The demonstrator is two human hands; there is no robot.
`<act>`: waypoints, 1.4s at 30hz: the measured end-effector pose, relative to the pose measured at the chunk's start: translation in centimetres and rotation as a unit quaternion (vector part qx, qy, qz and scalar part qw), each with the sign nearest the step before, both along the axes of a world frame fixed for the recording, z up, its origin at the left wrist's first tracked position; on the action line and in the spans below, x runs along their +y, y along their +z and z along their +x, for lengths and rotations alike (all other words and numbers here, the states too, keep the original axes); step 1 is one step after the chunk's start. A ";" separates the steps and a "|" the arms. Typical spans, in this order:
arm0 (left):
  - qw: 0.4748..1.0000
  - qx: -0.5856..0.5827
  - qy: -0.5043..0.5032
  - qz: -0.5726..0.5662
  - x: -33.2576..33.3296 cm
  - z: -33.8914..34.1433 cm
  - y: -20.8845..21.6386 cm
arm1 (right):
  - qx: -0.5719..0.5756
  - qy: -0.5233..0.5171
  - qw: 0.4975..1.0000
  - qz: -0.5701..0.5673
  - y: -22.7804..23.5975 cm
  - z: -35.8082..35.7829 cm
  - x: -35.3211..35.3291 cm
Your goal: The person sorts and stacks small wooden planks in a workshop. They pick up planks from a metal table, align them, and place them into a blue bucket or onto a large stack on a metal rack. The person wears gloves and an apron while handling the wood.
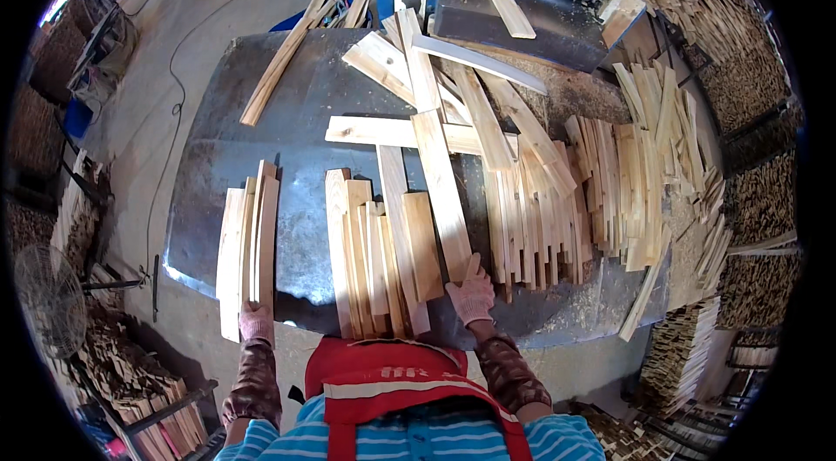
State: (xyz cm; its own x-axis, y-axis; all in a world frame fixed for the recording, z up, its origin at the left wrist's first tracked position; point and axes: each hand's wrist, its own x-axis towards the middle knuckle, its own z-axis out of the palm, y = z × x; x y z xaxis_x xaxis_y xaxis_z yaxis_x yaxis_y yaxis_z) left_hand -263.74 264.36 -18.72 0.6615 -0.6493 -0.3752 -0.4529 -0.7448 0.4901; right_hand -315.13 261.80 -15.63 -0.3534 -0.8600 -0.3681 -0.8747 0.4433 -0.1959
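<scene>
My left hand [256,323], in a pale pink glove, closes on the near end of a wooden slat in a small bundle of slats [232,243] at the table's left. My right hand [473,294], gloved alike, grips the near end of a long pale board [441,191]; the thumb side is partly hidden. That board slants away from me, its far end over a crosswise board [366,129]. Between my hands lies a second group of slats [355,243] of uneven lengths, with a short wide piece [422,243] on its right.
The dark metal table [300,130] carries a dense row of slats [540,226] at right and crossed boards at the back. A machine [522,17] with a roller stands beyond. Slats [283,56] overhang the far left edge. A fan [50,300] and stacked wood [758,217] flank me.
</scene>
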 end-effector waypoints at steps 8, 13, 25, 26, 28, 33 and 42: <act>0.934 -0.330 0.003 -0.137 -2.3 -3.6 1.7 | -0.410 -0.159 0.892 -0.103 -5.4 -2.0 1.0; 0.902 0.326 -0.185 -0.216 -7.6 -13.0 1.9 | -0.650 -0.183 0.736 -0.049 4.7 3.8 -3.1; 0.862 0.422 -0.161 -0.231 -28.8 -16.7 7.8 | 0.093 0.260 0.905 -0.324 4.7 -0.8 -26.7; 0.904 0.304 -0.219 -0.206 -32.8 -14.4 8.3 | 0.139 0.268 0.890 -0.342 2.7 -3.2 -28.4; 0.902 0.236 -0.190 -0.307 -38.8 -10.5 10.1 | 0.161 0.275 0.896 -0.309 1.1 -5.7 -30.7; 0.835 0.283 -0.192 -0.431 -43.3 -11.2 13.4 | 0.122 0.289 0.923 -0.225 3.3 -9.2 -30.9; 0.745 0.629 -0.146 -0.167 -26.7 -34.1 8.6 | 0.040 0.329 0.874 -0.356 9.1 -1.8 -26.7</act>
State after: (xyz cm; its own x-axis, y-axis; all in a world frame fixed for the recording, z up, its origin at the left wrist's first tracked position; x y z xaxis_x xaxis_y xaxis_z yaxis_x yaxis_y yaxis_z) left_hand -297.82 237.69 -10.16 -0.2644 -0.8925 -0.3654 0.4024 -0.4464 0.7993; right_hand -316.96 235.07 -6.56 0.3039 -0.8874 0.3467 -0.9179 -0.3702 -0.1428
